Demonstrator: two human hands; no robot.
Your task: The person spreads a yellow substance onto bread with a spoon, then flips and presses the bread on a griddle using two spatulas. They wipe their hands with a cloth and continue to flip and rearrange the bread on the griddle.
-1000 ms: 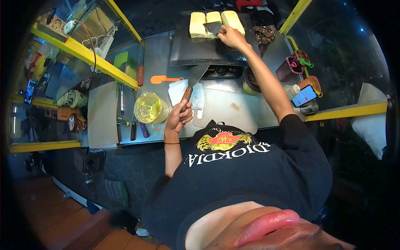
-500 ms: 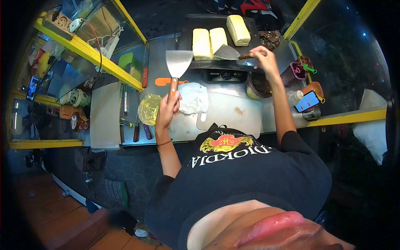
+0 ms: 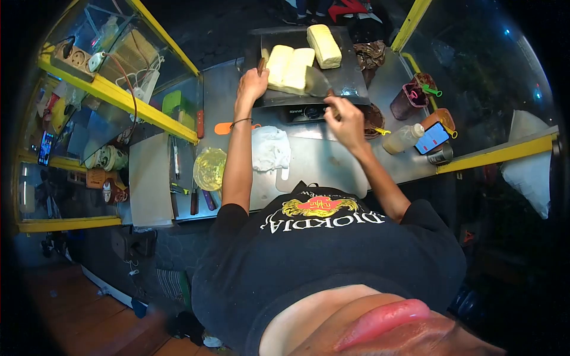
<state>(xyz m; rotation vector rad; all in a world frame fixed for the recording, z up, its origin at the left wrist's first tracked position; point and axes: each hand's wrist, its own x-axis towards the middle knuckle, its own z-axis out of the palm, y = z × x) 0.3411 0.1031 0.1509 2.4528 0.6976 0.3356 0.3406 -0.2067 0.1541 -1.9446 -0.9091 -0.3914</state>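
My left hand [image 3: 253, 84] is closed around the wooden handle of a scraper [image 3: 261, 64] at the left side of the paired pale yellow bread slabs [image 3: 290, 68]. That scraper's blade is largely hidden by the bread. On the other side, my right hand [image 3: 345, 121] grips a second scraper [image 3: 317, 83], its metal blade against the lower right corner of the same pair. Both slabs lie side by side on a dark flat griddle [image 3: 350, 89]. A separate bread block [image 3: 324, 46] rests behind them to the right.
A stove [image 3: 306, 114] stands under the griddle. Nearer me are a white cloth [image 3: 271, 148], a cutting board [image 3: 323, 172] and a yellow tub [image 3: 209, 168]. To the right stand a squeeze bottle [image 3: 404, 139], a phone [image 3: 431, 138] and sauce containers [image 3: 409, 99]. Yellow frame bars [image 3: 160, 117] flank the counter.
My left hand has moved forward, bringing its raised scraper down beside the bread. My right hand has come nearer and leftward. The paired slabs now sit slightly turned.
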